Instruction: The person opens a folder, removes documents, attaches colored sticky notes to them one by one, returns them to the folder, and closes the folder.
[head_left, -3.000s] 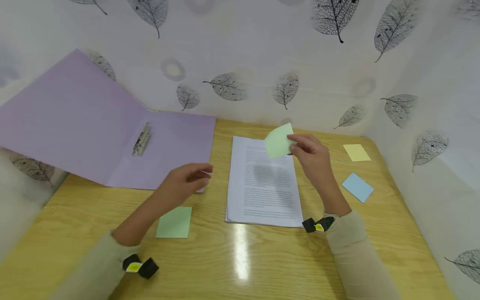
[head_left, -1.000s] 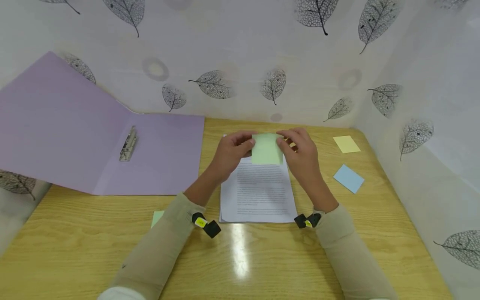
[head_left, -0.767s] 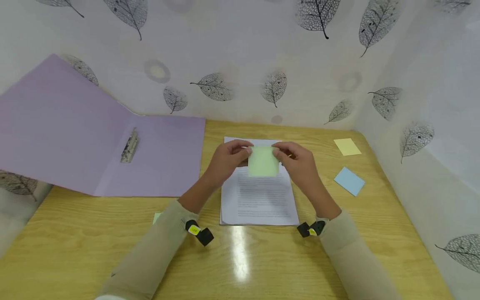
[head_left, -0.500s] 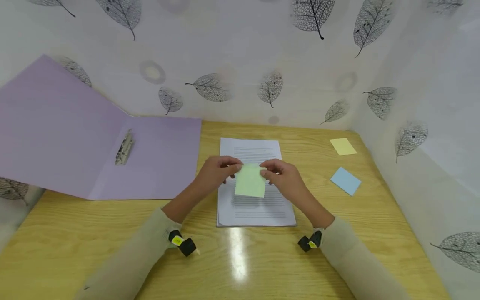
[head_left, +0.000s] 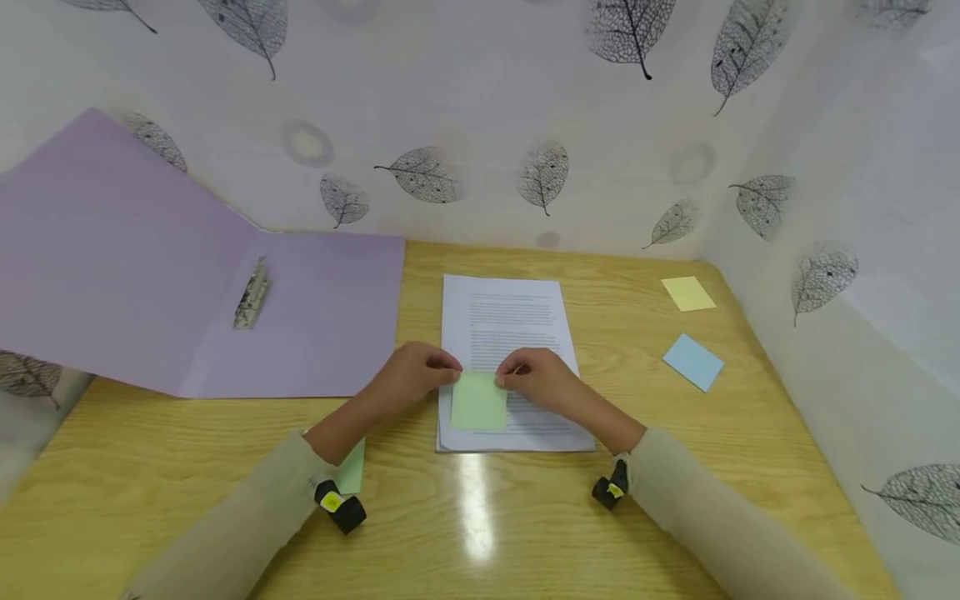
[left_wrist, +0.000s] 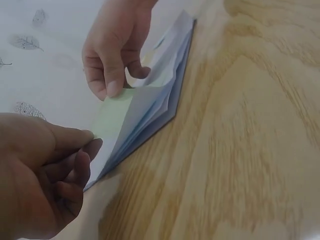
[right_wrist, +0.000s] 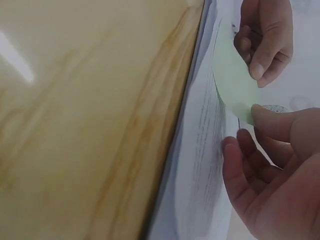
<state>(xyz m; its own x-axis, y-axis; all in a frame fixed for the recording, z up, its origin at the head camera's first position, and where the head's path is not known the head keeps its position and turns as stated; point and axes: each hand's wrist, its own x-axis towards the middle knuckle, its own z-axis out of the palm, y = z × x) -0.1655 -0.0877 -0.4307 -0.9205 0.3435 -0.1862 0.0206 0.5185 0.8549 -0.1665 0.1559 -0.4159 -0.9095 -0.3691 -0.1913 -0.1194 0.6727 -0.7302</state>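
A pale green sticky note (head_left: 478,403) lies over the lower left part of a stack of printed sheets (head_left: 510,312). Its top left corner is pinched between thumb and fingers of my left hand (head_left: 405,375). My right hand (head_left: 542,382) pinches the top right corner. From the right wrist, the green note (right_wrist: 232,75) bows in a curve close over the printed text. In the left wrist view the papers (left_wrist: 155,107) fan slightly at their edge beside the note.
An open purple folder (head_left: 330,308) with a metal clip (head_left: 252,296) stands at the left. Another green note (head_left: 352,468) lies partly under my left forearm. A yellow note (head_left: 688,293) and a blue note (head_left: 693,362) rest on the wooden table (head_left: 540,533) at right.
My left hand came over and took the green note's other corner. Both hands then carried it from the top of the stack down to its lower left part.
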